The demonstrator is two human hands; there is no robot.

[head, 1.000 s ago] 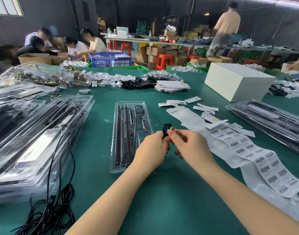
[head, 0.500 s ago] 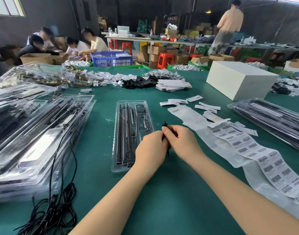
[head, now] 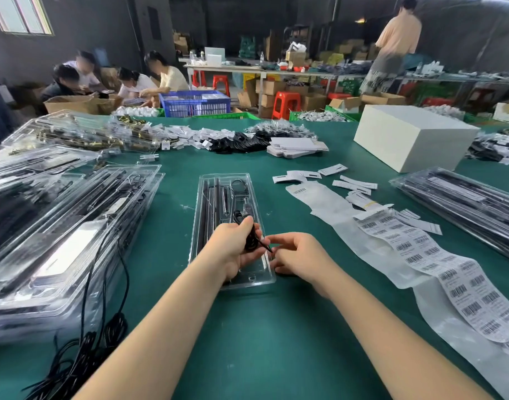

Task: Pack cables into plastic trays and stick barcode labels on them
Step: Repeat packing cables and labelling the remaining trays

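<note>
While the left hand [head: 233, 249] grips a small coiled black cable [head: 249, 238] just above the near end of the open clear plastic tray [head: 201, 215], its fingers curl round the bundle w/ the thumb on top. One cable tip pokes right toward the right hand [head: 296, 254], which sits just beside the tray's right edge, fingers loosely curled; can't tell if they actually pinch the tip or only touch it.

Tray lies mid-table, long axis near-to-far. Its far compartments already hold long black parts and a small ring-like piece; the near section looks unfilled, so this cable prob. goes there. No label visible on this tray yet.

Right of the hands, a barcode label strip [head: 437, 264] runs across the green table [head: 276, 342], w/ loose white tags farther off. Far right: stack of filled trays [head: 463, 203], seemingly done. Left: bigger stacks of clear trays [head: 60, 226], and loose black cables [head: 97, 342] trail down at near left, so plenty left to pack. White box [head: 412, 134] sits far right.
</note>
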